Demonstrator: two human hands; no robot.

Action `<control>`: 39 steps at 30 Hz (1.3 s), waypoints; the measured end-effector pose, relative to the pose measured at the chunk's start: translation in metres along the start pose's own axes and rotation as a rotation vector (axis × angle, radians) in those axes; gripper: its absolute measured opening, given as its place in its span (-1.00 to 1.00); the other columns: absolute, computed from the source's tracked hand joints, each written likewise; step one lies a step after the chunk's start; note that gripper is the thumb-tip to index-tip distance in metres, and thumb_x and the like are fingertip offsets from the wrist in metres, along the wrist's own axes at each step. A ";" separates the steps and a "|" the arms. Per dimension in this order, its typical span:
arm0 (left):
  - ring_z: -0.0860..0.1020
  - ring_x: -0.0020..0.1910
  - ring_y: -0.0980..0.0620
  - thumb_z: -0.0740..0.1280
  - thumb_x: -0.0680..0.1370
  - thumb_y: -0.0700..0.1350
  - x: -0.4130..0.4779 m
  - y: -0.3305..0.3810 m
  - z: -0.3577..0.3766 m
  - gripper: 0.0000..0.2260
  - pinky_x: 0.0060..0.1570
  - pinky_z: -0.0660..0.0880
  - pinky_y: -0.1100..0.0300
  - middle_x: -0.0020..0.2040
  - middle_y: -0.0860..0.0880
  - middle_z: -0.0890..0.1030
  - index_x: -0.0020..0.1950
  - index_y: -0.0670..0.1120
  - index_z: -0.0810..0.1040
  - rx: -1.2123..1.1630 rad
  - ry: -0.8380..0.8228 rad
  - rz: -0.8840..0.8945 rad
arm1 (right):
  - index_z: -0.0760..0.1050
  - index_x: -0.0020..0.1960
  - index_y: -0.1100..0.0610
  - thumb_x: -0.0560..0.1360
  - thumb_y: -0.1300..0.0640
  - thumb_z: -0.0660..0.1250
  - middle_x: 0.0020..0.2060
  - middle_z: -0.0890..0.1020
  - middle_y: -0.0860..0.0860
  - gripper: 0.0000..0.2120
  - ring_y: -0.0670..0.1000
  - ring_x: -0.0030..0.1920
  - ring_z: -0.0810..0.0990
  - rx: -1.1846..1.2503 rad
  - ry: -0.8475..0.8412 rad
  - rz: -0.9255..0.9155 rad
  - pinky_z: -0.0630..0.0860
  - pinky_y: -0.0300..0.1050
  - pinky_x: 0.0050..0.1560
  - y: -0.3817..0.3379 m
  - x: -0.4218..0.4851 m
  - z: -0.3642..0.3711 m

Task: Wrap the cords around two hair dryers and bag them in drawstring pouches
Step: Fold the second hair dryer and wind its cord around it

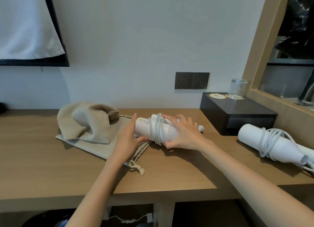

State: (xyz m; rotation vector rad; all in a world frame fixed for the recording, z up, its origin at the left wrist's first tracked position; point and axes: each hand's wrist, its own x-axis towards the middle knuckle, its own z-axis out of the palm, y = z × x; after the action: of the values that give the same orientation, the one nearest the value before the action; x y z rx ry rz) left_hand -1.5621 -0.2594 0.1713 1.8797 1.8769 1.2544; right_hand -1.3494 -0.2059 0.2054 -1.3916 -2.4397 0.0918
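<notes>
- I have the white cylindrical hair dryer (144, 127) lying on its side at the back of the wooden desk (51, 167), its grey cord (158, 129) wound round the middle.
- My right grip (184, 135) grasps the barrel, fingers over the top and thumb beneath.
- My left grip (130, 138) is released: straight fingers press against the dryer's left end.
- The flat beige drawstring pouch (95, 145) lies just left, under that hand; a crumpled beige pouch (85, 121) rests on it.
- The second white hair dryer (249, 135), loosely cord-wrapped, lies well apart to my right, near a black box (237, 112).
</notes>
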 end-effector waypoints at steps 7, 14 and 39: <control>0.40 0.32 -0.11 0.34 0.53 -0.06 0.013 0.012 0.023 -0.32 0.25 0.36 0.05 0.37 -0.18 0.42 0.54 -0.13 0.07 0.054 -0.063 -0.083 | 0.03 0.48 -0.27 0.22 -0.32 0.42 0.34 0.23 0.07 -0.06 0.16 0.21 0.26 -0.094 0.225 0.250 0.20 0.04 0.07 0.004 0.000 0.016; 0.49 0.12 -0.10 0.32 0.52 0.03 0.009 0.009 0.032 -0.64 0.13 0.42 0.07 0.11 -0.08 0.59 0.24 -0.12 0.53 0.190 -0.157 -0.006 | 0.13 0.46 -0.21 0.22 -0.33 0.43 0.33 0.27 0.10 -0.10 0.21 0.23 0.28 -0.122 0.333 0.455 0.24 0.15 0.16 0.025 0.013 0.019; 0.57 -0.21 0.10 0.33 0.51 -0.02 -0.005 0.014 0.015 -0.82 -0.18 0.54 0.15 -0.23 0.05 0.63 -0.04 -0.06 0.68 0.182 0.015 -0.078 | 0.20 0.47 -0.03 0.52 -0.22 0.24 0.49 0.17 0.10 -0.40 0.21 0.48 0.07 -0.081 0.356 0.361 0.03 0.27 0.43 0.045 0.018 0.023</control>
State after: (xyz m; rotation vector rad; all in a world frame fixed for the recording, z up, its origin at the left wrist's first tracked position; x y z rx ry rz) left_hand -1.5411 -0.2595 0.1690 1.8660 2.1151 1.1102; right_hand -1.3280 -0.1653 0.1785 -1.7051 -1.9073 -0.1595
